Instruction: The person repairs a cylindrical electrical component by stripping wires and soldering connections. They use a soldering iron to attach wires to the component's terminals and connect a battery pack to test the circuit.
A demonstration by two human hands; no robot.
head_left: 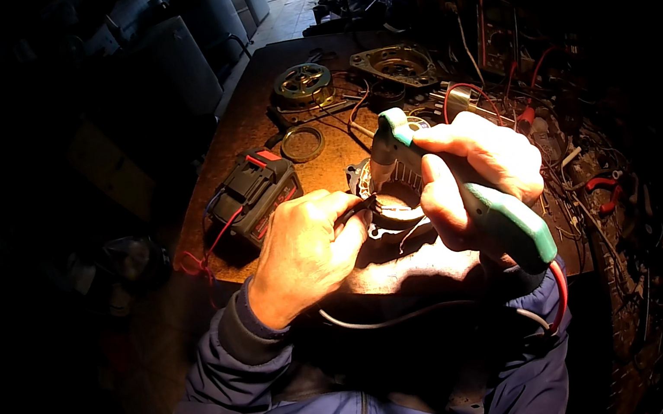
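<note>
My right hand (485, 168) is closed round a green corded hand tool (514, 225), its exact kind unclear, with a red cable at its lower end. The tool's head leans over a round metal motor part (396, 200) whose inside shows slots, like a stator. At that part's left rim, the thumb and forefinger of my left hand (307, 246) pinch a thin dark piece, perhaps wire ends. Strong light falls on both hands and on the motor part. My fingers and the tool hide some of it.
Left on the wooden bench stands a black and red battery pack (255, 195) with red wires. Beyond lie a metal ring (302, 143), a round slotted cover (303, 82) and a metal end housing (394, 67). Loose wires and red-handled pliers (606, 194) clutter the right side.
</note>
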